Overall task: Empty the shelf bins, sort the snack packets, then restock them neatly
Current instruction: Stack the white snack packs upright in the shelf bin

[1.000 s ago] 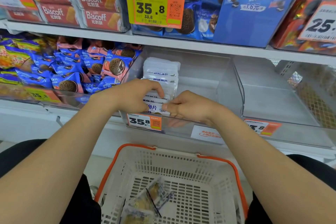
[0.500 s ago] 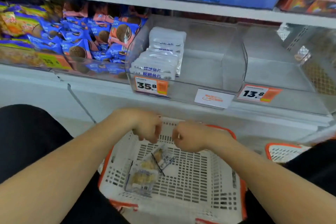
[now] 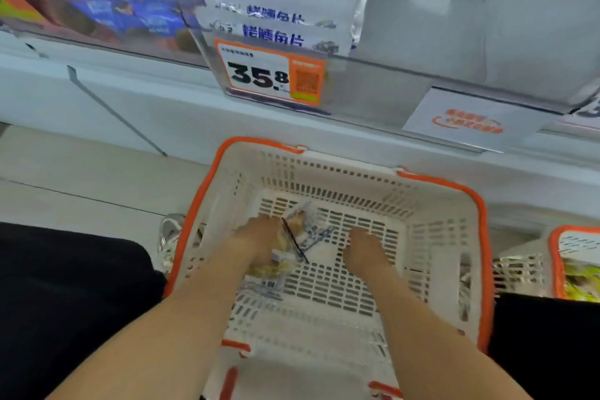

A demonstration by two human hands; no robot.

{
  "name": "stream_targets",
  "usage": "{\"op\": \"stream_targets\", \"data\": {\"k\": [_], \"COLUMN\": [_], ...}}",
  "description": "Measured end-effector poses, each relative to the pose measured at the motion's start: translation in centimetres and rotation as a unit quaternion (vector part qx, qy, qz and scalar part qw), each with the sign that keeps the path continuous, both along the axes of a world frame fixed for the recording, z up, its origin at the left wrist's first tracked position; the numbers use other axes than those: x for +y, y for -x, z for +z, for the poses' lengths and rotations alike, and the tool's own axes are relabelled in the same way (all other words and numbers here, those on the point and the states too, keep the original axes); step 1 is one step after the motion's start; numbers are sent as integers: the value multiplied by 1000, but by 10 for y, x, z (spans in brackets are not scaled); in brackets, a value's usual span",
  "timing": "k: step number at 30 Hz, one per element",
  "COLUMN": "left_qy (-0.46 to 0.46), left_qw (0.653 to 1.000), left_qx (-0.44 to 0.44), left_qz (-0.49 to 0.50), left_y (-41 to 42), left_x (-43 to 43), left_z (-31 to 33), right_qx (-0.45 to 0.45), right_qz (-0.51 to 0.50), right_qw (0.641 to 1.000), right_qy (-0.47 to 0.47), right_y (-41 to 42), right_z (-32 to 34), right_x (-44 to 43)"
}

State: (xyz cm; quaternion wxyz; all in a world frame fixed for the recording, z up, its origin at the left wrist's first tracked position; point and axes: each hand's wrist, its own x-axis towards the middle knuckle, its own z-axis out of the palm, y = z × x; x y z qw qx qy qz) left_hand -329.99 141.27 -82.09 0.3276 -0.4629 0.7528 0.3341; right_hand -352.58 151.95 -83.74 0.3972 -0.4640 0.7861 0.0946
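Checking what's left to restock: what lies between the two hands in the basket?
Head view: crinkled clear snack packets lie between the left hand and right hand, on the basket floor.

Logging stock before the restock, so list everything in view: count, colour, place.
basket: one, white with orange rim, on floor below shelf
clear packets: a few, count unclear, yellowish contents, on basket floor
white packets: one stack, blue print, in clear shelf bin
price tag: one, white and orange, on bin front, reads 35.8
blue packets: many, blurred, left bin
second basket: one, orange rim, right edge
left hand: on the clear packets, grip unclear
right hand: inside basket, beside the packets
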Motion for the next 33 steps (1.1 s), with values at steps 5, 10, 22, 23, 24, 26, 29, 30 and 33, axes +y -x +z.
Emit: {"op": "stream_targets", "data": {"k": [5, 10, 22, 23, 24, 26, 29, 30, 33], "left_qy": [77, 98, 13, 8, 1, -1, -27, -52, -101], "left_qw": [996, 994, 968, 964, 959, 946, 909, 892, 851], "left_qx": [-27, -38, 108, 122, 139, 170, 242, 268, 294], "left_qz": [-25, -30, 225, 235, 248, 277, 338, 361, 422], "left_y": [-7, -5, -7, -5, -3, 3, 15, 20, 31], "left_x": [16, 15, 9, 9, 10, 14, 25, 30, 42], "left_z": [-42, -48, -27, -23, -17, -8, 11, 16, 30], "right_qx": [-22, -86, -154, -125, -94, -40, -90, -120, -178], "right_qz": [38, 18, -189, -202, -202, -163, -86, -60, -6], "right_qw": [995, 987, 949, 945, 942, 942, 938, 940, 947], "right_qy": [94, 133, 203, 226, 250, 290, 322, 313, 266], "right_y": [-17, -47, -4, 1, 6, 10, -4, -13, -35], "right_z": [-36, -49, -18, -9, 1, 18, 31, 31, 31], "right_x": [-2, -29, -24, -21, -17, -10, -5, -2, 11]}}
